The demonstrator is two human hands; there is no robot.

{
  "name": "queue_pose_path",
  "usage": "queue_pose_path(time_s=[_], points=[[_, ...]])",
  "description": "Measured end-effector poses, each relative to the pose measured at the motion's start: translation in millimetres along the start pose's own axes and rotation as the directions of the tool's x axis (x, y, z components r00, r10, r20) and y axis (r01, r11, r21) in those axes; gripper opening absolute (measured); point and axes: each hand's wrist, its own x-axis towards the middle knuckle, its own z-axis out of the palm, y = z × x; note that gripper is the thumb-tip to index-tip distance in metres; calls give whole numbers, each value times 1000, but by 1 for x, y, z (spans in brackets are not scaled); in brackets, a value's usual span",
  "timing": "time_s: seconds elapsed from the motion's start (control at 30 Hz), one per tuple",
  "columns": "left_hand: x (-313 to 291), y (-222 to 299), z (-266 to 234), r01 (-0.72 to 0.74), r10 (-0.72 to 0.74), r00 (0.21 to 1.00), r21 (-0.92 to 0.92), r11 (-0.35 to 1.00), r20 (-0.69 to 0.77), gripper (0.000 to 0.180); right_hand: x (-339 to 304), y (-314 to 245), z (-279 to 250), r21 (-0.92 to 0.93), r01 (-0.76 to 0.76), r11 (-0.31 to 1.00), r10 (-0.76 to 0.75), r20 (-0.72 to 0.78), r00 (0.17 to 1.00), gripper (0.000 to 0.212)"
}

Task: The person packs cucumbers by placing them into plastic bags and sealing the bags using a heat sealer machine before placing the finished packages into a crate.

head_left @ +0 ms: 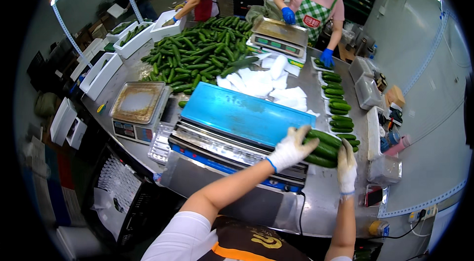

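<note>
Nearest the camera: brown apron (242, 231) with an orange band, a white sleeve (180, 236) at its left.
Left hand (290, 151): white-gloved, clamped on the left end of the cucumber bundle (322, 149), its forearm crossing the front of the blue-topped machine (242, 113).
Right hand (347, 168): gloved likewise, fingers pointing away from the body, pressed against the bundle's right end.
Cucumber bundle: held between both hands, over the machine's right end and the table (321, 204) beside it; whether a tray lies underneath, or film covers it, I cannot tell.
Cucumber row (339, 107): small groups lined up along the table's right side, just beyond the bundle.
Step in hand: judging by the grip, moving or squaring up one bundle between machine and row; which way it travels is unclear.
Next move: likely calls for level, even pressure from both ends, so that no cucumber slips out, and clearance from the machine's edge.
Behind the machine: loose cucumber pile (197, 56), with white pieces (254, 80) heaped to its right.
Scales: one scale (137, 105) left of the machine, another farther back.
Across the table: a co-worker's blue-gloved hand (327, 57) at the row's far end.
</note>
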Motion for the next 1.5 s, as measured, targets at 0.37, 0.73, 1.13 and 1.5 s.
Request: queue_pose_path(time_s=[0.37, 0.73, 1.13, 1.5], points=[[21, -128, -203, 215, -232, 969, 182, 960, 82, 59, 31, -117, 201, -271, -120, 955, 186, 234, 954, 57], [-8, -99, -222, -104, 87, 994, 372, 922, 61, 53, 21, -137, 205, -247, 441, 863, -368, 290, 883, 43], [-10, -138, -276, 252, -183, 963, 417, 873, -199, 29, 26, -130, 193, -264, 509, 819, -422, 325, 847, 50], [29, -131, -183, 11, 40, 990, 360, 933, -132, 42, 49, -27, 239, 162, 88, 983, -109, 123, 986, 39]])
